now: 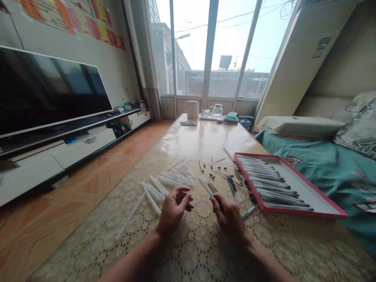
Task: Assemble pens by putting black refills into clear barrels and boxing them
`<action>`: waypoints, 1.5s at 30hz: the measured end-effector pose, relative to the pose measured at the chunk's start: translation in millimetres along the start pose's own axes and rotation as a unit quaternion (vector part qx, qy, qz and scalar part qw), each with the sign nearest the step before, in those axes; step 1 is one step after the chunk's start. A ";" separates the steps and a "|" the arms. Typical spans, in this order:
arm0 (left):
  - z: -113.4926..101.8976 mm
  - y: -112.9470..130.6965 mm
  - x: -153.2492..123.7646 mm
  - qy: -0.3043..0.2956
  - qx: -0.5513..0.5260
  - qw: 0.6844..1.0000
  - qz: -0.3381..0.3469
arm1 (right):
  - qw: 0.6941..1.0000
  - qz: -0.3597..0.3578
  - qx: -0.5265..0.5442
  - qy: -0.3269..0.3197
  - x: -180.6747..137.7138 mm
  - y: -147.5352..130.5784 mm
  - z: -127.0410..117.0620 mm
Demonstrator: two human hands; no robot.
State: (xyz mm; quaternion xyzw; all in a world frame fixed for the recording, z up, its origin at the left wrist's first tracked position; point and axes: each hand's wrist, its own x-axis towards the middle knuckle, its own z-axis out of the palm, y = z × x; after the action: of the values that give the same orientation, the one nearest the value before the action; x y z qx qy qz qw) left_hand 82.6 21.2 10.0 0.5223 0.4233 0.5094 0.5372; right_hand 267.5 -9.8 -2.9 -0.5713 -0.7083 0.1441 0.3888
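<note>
My right hand (229, 214) pinches a thin pen refill (205, 187) between thumb and fingers, its tip slanting up and to the left. My left hand (175, 207) hovers over the table with its fingers loosely curled and apart; nothing shows in it. Beside and beyond it lies a loose pile of white translucent pen barrels (176, 175). Small black caps (212, 176) and more refills are scattered beyond my right hand. To the right, a red-rimmed box lid (293, 214) holds a row of pens (272, 180) with dark ends.
The long table (194, 250) has a patterned cover. At its far end stand a beige jug (192, 109), a glass pitcher (217, 111) and a tissue pack (231, 119). A sofa with a teal cover (252, 137) runs along the right; a television (53, 90) stands left.
</note>
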 end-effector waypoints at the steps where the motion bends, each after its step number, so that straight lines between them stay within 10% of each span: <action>1: -2.6 1.2 0.9 0.030 0.014 0.999 0.015 | 0.999 0.020 -0.004 0.024 0.9 1.5 -1.9; 6: -10.1 8.5 2.2 0.089 0.115 0.986 0.076 | 0.990 0.089 -0.042 0.100 5.1 7.3 -9.1; 15: 9.8 24.1 -19.5 -0.210 0.439 0.857 0.168 | 0.987 0.114 -0.050 0.098 6.5 10.3 -11.0; 20: 15.9 28.5 24.1 -0.176 0.550 0.796 0.184 | 0.986 0.127 -0.048 0.092 7.9 13.3 -11.5; 35: 29.1 1.1 85.7 -0.151 0.582 0.771 0.210 | 0.981 0.130 -0.146 0.015 5.4 2.8 -13.1; 45: 16.0 13.8 73.5 -0.077 0.450 0.867 0.201 | 0.982 0.125 -0.141 0.004 5.3 5.6 -13.0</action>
State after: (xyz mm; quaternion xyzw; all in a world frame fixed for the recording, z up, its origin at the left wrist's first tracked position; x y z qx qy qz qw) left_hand 105.9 91.0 30.9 0.8187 0.4499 0.3184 0.1611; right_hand 280.5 -6.4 4.1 -0.7051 -0.6430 0.0883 0.2857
